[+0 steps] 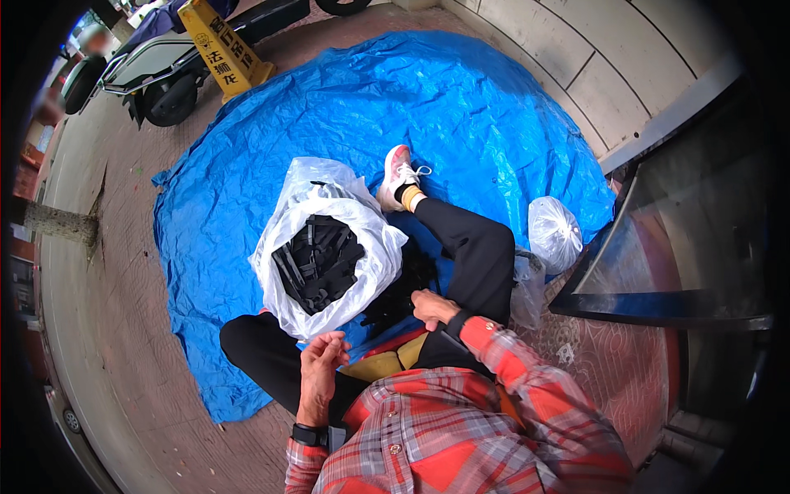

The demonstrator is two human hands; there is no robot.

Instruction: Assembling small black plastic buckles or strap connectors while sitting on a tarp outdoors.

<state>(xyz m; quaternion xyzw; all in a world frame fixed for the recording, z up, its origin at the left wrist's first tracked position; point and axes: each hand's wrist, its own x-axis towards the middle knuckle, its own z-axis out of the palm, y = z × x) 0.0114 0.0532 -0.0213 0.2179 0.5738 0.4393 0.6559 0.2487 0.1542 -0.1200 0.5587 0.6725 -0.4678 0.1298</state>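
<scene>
A white plastic bag [374, 276] stands open between my legs, filled with black plastic pieces [321, 263] that look like straps or buckles. Just below the bag's near rim is my left hand [323, 358], thumb and fingers pressed together in a pinch; anything between them is too small to make out. My right hand [434, 309] is closed beside my right thigh, next to a loose heap of black pieces [403, 288] on the tarp. What its curled fingers hold, if anything, is hidden.
A crumpled blue tarp [461, 99] lies under me. To the right are a tied white bag [554, 235], a clear plastic bag [527, 288] and a dark-framed glass panel [658, 247]. A yellow floor sign [222, 49] and a parked scooter [169, 90] stand at the far left.
</scene>
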